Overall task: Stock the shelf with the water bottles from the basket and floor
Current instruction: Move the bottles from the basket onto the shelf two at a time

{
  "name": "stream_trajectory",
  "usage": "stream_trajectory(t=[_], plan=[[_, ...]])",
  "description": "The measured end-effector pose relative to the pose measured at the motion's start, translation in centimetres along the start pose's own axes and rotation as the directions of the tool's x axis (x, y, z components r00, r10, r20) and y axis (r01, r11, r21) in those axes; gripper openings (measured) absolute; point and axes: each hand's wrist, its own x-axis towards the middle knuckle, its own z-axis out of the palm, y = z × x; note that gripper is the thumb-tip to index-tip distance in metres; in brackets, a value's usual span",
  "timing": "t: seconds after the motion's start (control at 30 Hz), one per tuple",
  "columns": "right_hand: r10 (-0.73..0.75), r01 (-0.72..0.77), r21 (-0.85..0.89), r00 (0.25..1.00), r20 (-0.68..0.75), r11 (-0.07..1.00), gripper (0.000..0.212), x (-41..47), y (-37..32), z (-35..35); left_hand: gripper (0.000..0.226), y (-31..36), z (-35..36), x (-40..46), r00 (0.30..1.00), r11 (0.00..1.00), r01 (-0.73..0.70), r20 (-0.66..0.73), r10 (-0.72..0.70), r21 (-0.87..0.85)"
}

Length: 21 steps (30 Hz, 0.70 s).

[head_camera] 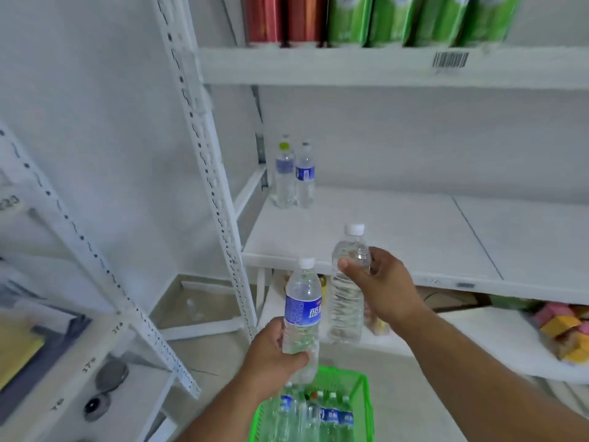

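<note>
In the head view, the left hand (274, 349) is at about 6 o'clock, and its fingers and thumb are curled around the lower part of a blue-label bottle (302, 317), which stands nearly upright with a white cap on top. At about 4 o'clock from this bottle's cap, the right hand (382, 282) grips a plain clear bottle (349, 282) around its upper body; this bottle is tilted a little and its white cap points toward 12 o'clock. The two held bottles are just beside each other, in front of the front edge of the middle shelf (398, 231). On this shelf, at the far left corner around 11 o'clock, two shelved bottles (294, 177) stand upright, touching or almost touching; the picture is too blurred there to tell which. At the bottom, near 6 o'clock, a green basket (363, 406) sits on the floor, and several more bottles stand inside it. On the upper shelf (350, 67), at 12 o'clock, red cans (283, 20) and green cartons (398, 20) stand in a row. At 3 o'clock, on the lower shelf, coloured packs (564, 330) in pink and yellow lie in a heap.
</note>
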Motion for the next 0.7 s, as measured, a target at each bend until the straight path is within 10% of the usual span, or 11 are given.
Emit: stream_trajectory(t=[0.7], plan=[[-0.025, 0.025, 0.023, 1.0, 0.005, 0.999, 0.034, 5.7, -9.7, -1.9, 0.052, 11.1, -4.4, 4.5, 0.979, 0.993, -0.109, -0.17, 0.113, 0.034]])
